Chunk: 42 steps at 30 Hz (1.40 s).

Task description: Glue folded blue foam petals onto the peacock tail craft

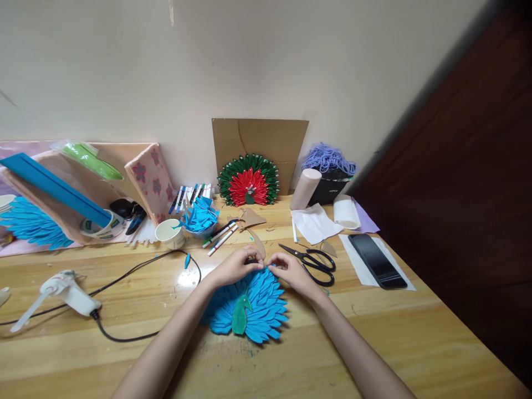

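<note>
A blue paper peacock point(266, 313) with layered feathers and a green body point(239, 317) lies on the wooden table in front of me. My left hand point(238, 265) is at its top edge, fingers curled and thumb tip pressed toward a finger. Close beside it, my right hand point(290, 271) pinches at the same top edge with thumb and forefinger. Whatever small piece sits between the fingertips is too hidden to make out. Just right of my right hand lie black-handled scissors point(318, 263), and a curved brown cardboard scrap point(257, 244) is beyond the fingers.
At the left lies a white glue gun point(68, 293) with a black cord. A paper cup point(170, 234), a bowl of blue scraps point(200, 216) and markers point(223, 239) stand behind. A red-and-green peacock point(249, 180) leans on cardboard point(261, 136). A phone point(376, 260) lies right.
</note>
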Each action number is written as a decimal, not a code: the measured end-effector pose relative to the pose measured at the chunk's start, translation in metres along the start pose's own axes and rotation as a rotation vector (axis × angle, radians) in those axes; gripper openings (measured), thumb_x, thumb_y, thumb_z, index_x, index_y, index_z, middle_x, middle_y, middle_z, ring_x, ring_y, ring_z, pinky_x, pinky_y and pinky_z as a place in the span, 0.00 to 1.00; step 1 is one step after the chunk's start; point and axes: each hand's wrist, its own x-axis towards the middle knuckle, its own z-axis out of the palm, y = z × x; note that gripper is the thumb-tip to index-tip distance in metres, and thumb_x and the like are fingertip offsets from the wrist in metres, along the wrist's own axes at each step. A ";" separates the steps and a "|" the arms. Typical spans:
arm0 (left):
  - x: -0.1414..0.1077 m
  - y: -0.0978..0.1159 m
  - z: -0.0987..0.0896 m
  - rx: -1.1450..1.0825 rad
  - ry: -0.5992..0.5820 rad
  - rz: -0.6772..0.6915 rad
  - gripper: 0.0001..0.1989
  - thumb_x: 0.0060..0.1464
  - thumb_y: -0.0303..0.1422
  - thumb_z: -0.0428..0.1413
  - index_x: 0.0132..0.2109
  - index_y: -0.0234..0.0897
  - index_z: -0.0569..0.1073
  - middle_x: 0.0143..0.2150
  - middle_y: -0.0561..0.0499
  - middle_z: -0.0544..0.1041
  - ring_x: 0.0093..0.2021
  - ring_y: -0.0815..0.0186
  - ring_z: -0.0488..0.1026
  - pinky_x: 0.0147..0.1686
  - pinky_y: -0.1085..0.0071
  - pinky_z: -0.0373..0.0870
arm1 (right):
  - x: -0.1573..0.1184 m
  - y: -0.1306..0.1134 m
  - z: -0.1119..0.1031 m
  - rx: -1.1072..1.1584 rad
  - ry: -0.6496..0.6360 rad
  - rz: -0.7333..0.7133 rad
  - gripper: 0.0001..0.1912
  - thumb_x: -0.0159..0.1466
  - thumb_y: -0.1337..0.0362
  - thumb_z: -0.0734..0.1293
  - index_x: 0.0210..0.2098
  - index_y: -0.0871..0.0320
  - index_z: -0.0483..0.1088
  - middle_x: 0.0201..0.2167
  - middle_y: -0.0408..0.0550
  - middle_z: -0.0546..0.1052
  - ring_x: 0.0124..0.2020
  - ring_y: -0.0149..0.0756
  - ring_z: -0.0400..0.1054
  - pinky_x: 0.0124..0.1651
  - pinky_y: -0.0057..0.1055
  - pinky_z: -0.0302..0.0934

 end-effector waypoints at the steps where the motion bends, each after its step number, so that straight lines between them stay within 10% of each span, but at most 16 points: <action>1: 0.000 0.000 0.000 0.001 -0.002 -0.001 0.09 0.53 0.35 0.51 0.36 0.33 0.72 0.36 0.49 0.72 0.38 0.66 0.68 0.39 0.73 0.62 | 0.000 0.000 0.000 0.002 0.003 0.000 0.07 0.53 0.63 0.66 0.29 0.61 0.68 0.27 0.44 0.71 0.29 0.31 0.64 0.32 0.27 0.59; 33: 0.001 0.000 0.004 0.000 -0.005 -0.010 0.09 0.53 0.34 0.51 0.36 0.33 0.72 0.36 0.49 0.73 0.37 0.67 0.68 0.39 0.73 0.63 | -0.002 -0.004 -0.002 0.021 -0.054 -0.002 0.10 0.54 0.60 0.66 0.32 0.60 0.69 0.30 0.44 0.71 0.32 0.32 0.65 0.36 0.28 0.59; 42: -0.002 0.012 -0.012 0.074 0.218 -0.036 0.07 0.52 0.33 0.51 0.34 0.34 0.71 0.35 0.48 0.74 0.37 0.65 0.69 0.39 0.71 0.64 | -0.001 -0.002 -0.002 0.239 0.058 0.074 0.17 0.58 0.50 0.61 0.38 0.56 0.67 0.34 0.46 0.72 0.37 0.34 0.68 0.40 0.30 0.62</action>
